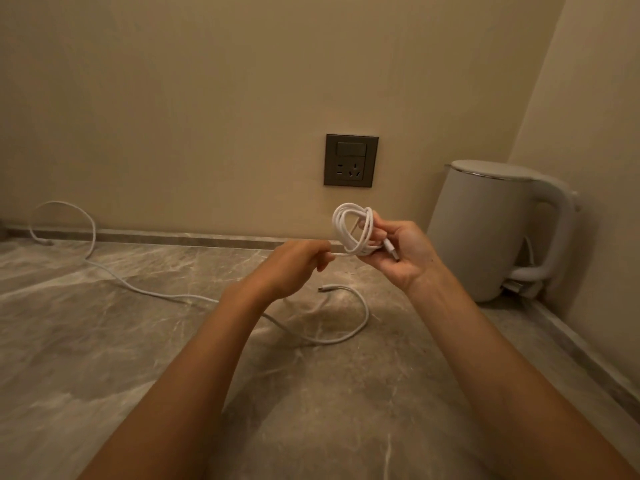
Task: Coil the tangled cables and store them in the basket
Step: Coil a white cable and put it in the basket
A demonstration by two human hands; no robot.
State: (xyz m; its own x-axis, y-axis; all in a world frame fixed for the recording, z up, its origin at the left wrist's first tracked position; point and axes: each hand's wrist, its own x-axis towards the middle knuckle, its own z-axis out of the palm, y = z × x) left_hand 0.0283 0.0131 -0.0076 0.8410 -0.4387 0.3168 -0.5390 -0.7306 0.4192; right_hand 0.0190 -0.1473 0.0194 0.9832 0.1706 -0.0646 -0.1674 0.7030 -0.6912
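Closest to me, the two bare forearms reach forward over a grey-brown marble countertop [104, 358]. On this stone lies a loose white cable [367, 313]. One end, with a small plug, rests just beyond the left wrist. From there it makes a wide curve to the right and back, passes under the left forearm, and runs far to the left, where it rises in a loop against the wall [207, 81].

A little further, both hands are raised above the counter. The left hand [294, 268] has its fingers curled, and its fingertips pinch a short straight piece of white cable that leads to the right. The right hand [401, 251] is turned palm up, and its thumb and fingers grasp the coiled cable [353, 228], a small bundle of several white turns standing upright above the fingers. One plug of this cable lies across the right palm. The two hands are near each other, joined only by the stretched strand.

Behind the right hand, in the corner, stands a white electric kettle [481, 230], its handle to the right. On the wall behind the coil is a dark socket plate [350, 161] with a switch above.
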